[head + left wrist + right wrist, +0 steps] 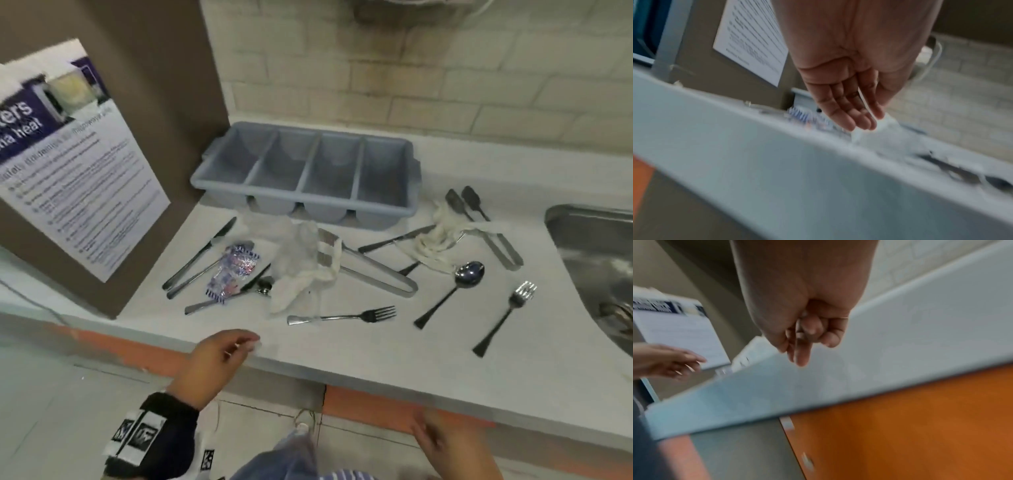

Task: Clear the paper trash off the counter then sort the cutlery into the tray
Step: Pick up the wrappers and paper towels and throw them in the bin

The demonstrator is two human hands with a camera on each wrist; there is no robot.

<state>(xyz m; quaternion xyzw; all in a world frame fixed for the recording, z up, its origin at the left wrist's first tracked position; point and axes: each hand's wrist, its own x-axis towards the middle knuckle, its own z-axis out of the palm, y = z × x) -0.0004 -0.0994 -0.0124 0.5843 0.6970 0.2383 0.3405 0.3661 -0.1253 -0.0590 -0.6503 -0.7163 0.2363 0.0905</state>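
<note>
A grey four-compartment tray (305, 171) stands at the back of the white counter (342, 353). In front of it lie a crumpled white paper towel (301, 270), a second crumpled paper (440, 236) and a blue-and-white wrapper (233, 270). Forks (342, 317), a spoon (455, 287), knives (198, 257) and tongs (376, 270) are scattered among them. My left hand (251, 342) hovers at the counter's front edge with straight, empty fingers (849, 123). My right hand (428, 435) hangs below the edge, loosely curled (809, 347) and holding nothing.
A steel sink (589, 246) is set into the counter at the right. A brown panel with a printed poster (68, 164) stands at the left. Orange cabinet fronts (920, 418) run below the counter edge. A tiled wall closes the back.
</note>
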